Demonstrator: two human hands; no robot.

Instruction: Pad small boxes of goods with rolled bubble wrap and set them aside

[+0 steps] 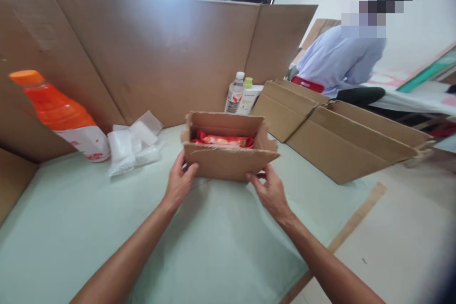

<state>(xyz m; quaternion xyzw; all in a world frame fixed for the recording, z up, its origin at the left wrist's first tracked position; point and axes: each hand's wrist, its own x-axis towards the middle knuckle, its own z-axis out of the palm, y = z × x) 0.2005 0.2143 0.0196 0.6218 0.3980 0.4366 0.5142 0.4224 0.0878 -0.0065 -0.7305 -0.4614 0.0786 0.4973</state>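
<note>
A small open cardboard box (228, 164) is in the middle of the view, with rough, torn-looking top edges. Inside it lie red shiny packets (224, 140), partly hidden by the front wall. My left hand (180, 180) grips the box's lower left corner, thumb on the front face. At the lower right corner my right hand (270, 190) holds it the same way. The other fingers of both hands are partly hidden behind the box's sides. Whether the box rests on the table or is slightly lifted, I cannot tell.
On the pale green table (89, 228), an orange bottle (64, 114) and clear plastic packaging (131, 145) stand left. Behind the box are a water bottle (235, 95) and a white bottle (249, 99). Larger cardboard boxes (342, 137) sit right; a cardboard screen (160, 57) and a seated person (342, 57) are beyond.
</note>
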